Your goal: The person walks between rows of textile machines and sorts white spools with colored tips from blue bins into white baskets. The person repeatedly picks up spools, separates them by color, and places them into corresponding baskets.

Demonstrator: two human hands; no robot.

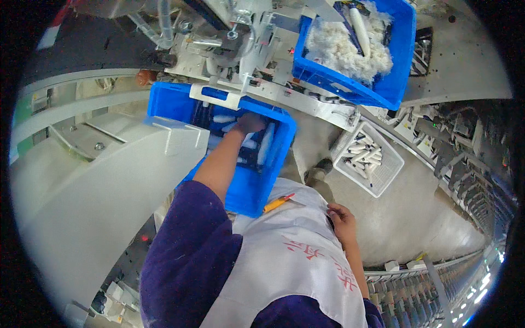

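My left arm reaches down into a blue crate (221, 208), where my left hand (250, 123) is among white yarn bobbins (266, 143). Its fingers are blurred and partly hidden, so their grip does not show. Other bobbins and dark tube ends lie around it in the crate. Low at my right side, my right hand (342, 220) has its fingers curled in beside the edge of my white apron (284, 246). Something dark shows at its fingertips, too small to make out. A yellow tool with a red tip (278, 203) lies against the apron's front.
A second blue bin (402, 65) with white fibre waste and bobbins sits on the machine at the upper right. A white basket (391, 180) of bobbins stands on the floor. White machine housing (109, 180) fills the left; machine parts (219, 49) run along the top.
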